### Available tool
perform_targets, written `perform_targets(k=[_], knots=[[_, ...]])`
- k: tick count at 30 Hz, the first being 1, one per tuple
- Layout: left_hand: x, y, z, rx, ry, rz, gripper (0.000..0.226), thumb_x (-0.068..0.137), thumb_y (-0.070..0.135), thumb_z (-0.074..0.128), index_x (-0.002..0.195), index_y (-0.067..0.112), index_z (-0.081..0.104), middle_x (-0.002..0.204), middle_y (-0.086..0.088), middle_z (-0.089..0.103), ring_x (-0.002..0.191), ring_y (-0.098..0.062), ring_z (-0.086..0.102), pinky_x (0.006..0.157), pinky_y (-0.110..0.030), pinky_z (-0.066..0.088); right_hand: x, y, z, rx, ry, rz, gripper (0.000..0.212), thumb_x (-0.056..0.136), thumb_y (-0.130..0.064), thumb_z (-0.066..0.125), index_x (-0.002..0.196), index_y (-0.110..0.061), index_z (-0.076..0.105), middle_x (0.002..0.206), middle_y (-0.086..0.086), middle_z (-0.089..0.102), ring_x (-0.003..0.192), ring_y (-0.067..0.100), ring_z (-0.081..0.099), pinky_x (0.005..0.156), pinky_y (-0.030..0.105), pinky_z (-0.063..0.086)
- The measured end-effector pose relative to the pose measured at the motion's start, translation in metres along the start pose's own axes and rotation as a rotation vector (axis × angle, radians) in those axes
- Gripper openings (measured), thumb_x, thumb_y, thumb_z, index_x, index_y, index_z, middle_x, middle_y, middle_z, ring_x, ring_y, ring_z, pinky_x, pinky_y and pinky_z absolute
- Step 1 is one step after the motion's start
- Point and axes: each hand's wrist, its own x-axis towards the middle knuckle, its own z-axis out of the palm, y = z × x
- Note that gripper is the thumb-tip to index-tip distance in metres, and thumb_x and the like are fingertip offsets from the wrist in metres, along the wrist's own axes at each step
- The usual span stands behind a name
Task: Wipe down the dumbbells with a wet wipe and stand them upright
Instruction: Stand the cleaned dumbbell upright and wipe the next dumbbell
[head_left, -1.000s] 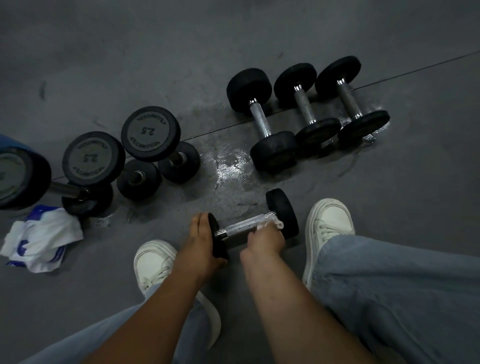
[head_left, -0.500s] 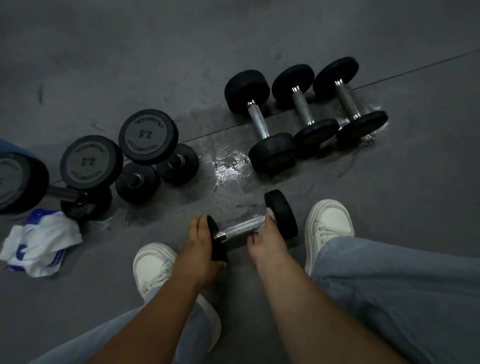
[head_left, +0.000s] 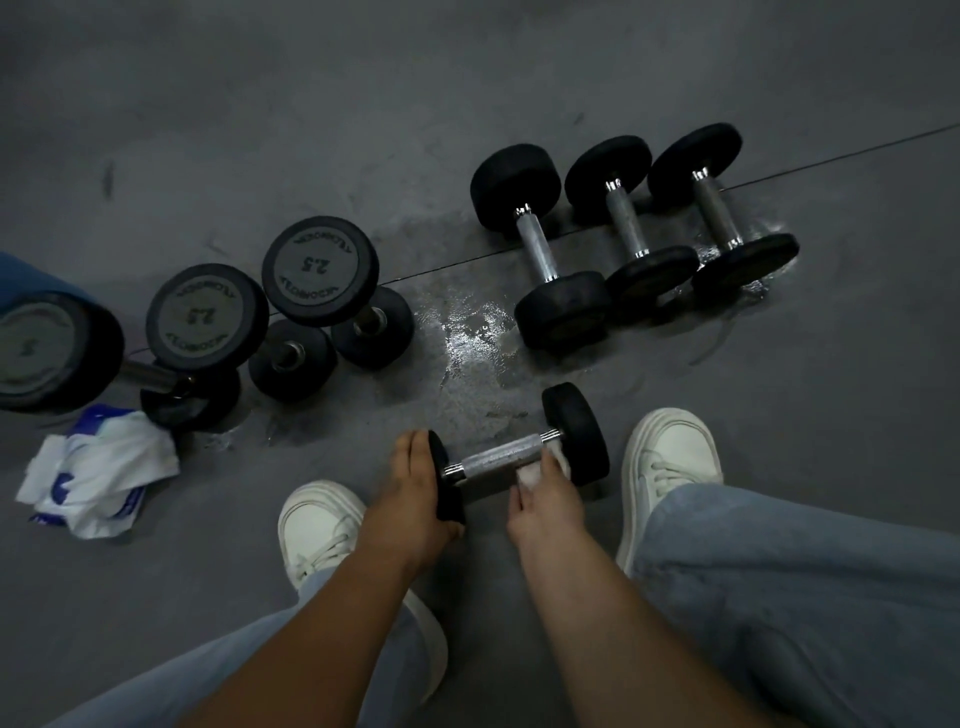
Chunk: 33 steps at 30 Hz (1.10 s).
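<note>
Left hand (head_left: 415, 486) grips left head of dumbbell (head_left: 575, 435), right hand (head_left: 545, 501) pinches wet wipe (head_left: 530, 475) at handle (head_left: 493, 461) right end, barely shifted in half a second: still wiping, not upright yet.

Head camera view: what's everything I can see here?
Standing dumbbells: three, black, left, on end.
Lying dumbbells: three, black with steel handles, back right.
Held dumbbell: one, black, centre, between the hands.
Wet wipe: one, white, on its handle.
Wipe pack: one, white and blue, left floor.
Wet patch: one, shiny, middle floor.
Shoes: two, white, near.
Left hand: grips the held dumbbell's end.
Right hand: holds the wet wipe.
</note>
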Motion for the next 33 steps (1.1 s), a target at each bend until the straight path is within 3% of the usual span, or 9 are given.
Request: perform_targets(k=[3, 9, 12, 14, 18, 21, 23, 26, 33], knots=[[0.0, 0.0, 0.0, -0.007, -0.013, -0.003, 0.122, 0.07, 0.027, 0.085, 0.155, 0.016, -0.002, 0.159, 0.004, -0.012, 0.141, -0.028, 0.034, 0.103, -0.04, 0.045, 0.004, 0.002, -0.019, -0.103, -0.006, 0.071, 0.022, 0.1, -0.006, 0.039, 0.081, -0.01, 0.049, 0.091, 0.008, 0.052, 0.074, 0.013, 0.055, 0.069, 0.021, 0.048], [-0.001, 0.0, 0.0, -0.025, -0.009, -0.015, 0.122, 0.069, 0.024, 0.086, 0.156, 0.015, 0.0, 0.16, 0.002, -0.008, 0.139, -0.029, 0.036, 0.103, -0.037, 0.043, -0.01, -0.024, 0.021, -0.084, 0.077, -0.031, 0.032, 0.095, 0.008, 0.032, 0.07, -0.011, 0.041, 0.071, 0.002, 0.04, 0.059, 0.011, 0.041, 0.053, 0.017, 0.035], [-0.001, 0.002, -0.002, -0.021, -0.008, -0.008, 0.122, 0.069, 0.025, 0.086, 0.155, 0.015, 0.001, 0.16, 0.002, -0.008, 0.137, -0.029, 0.039, 0.1, -0.037, 0.044, -0.034, -0.024, 0.033, 0.089, 0.065, -0.021, 0.038, 0.098, 0.006, 0.031, 0.068, -0.017, 0.036, 0.065, -0.002, 0.035, 0.044, 0.003, 0.048, 0.045, 0.012, 0.036], [-0.001, 0.001, -0.002, -0.023, -0.004, -0.006, 0.121, 0.07, 0.025, 0.086, 0.155, 0.015, 0.001, 0.159, 0.004, -0.008, 0.137, -0.028, 0.038, 0.1, -0.035, 0.044, -0.03, -0.013, 0.028, 0.086, 0.089, -0.072, 0.029, 0.101, -0.005, 0.035, 0.077, -0.018, 0.044, 0.072, 0.0, 0.046, 0.051, 0.002, 0.051, 0.05, 0.014, 0.04], [-0.002, 0.001, 0.001, -0.014, 0.017, 0.008, 0.121, 0.069, 0.027, 0.087, 0.155, 0.016, 0.002, 0.159, 0.003, -0.005, 0.138, -0.027, 0.036, 0.102, -0.035, 0.043, -0.016, -0.001, 0.028, 0.006, 0.143, -0.203, 0.009, 0.094, -0.02, 0.061, 0.097, -0.012, 0.064, 0.085, 0.006, 0.064, 0.083, 0.022, 0.061, 0.082, 0.037, 0.051], [-0.002, 0.0, 0.001, 0.002, 0.009, 0.01, 0.121, 0.07, 0.028, 0.086, 0.155, 0.015, 0.001, 0.159, 0.002, -0.006, 0.138, -0.027, 0.038, 0.102, -0.036, 0.045, -0.008, -0.003, 0.033, -0.019, 0.121, -0.192, 0.023, 0.089, -0.039, 0.066, 0.082, -0.018, 0.06, 0.081, -0.002, 0.062, 0.081, 0.02, 0.06, 0.086, 0.041, 0.052], [-0.001, 0.0, -0.001, 0.007, 0.0, 0.006, 0.121, 0.071, 0.028, 0.085, 0.155, 0.016, -0.001, 0.16, 0.002, -0.007, 0.138, -0.027, 0.038, 0.102, -0.036, 0.045, -0.007, -0.005, 0.035, -0.018, 0.138, -0.173, 0.026, 0.087, -0.044, 0.066, 0.089, -0.019, 0.062, 0.081, -0.005, 0.059, 0.082, 0.019, 0.059, 0.088, 0.04, 0.052], [-0.003, 0.001, -0.001, 0.001, 0.0, 0.011, 0.121, 0.07, 0.027, 0.084, 0.155, 0.016, -0.001, 0.16, 0.003, -0.008, 0.141, -0.026, 0.034, 0.105, -0.036, 0.043, -0.01, -0.002, 0.028, 0.044, 0.144, -0.187, 0.025, 0.093, -0.035, 0.062, 0.108, -0.016, 0.064, 0.087, -0.001, 0.063, 0.077, 0.015, 0.061, 0.079, 0.033, 0.051], [0.0, 0.0, -0.002, 0.01, -0.005, -0.007, 0.122, 0.07, 0.029, 0.085, 0.155, 0.016, -0.002, 0.16, 0.002, -0.009, 0.142, -0.026, 0.032, 0.104, -0.036, 0.042, -0.001, -0.009, 0.023, 0.022, 0.001, -0.131, 0.023, 0.093, -0.037, 0.061, 0.107, -0.019, 0.06, 0.098, 0.003, 0.062, 0.087, 0.015, 0.06, 0.075, 0.027, 0.047]])
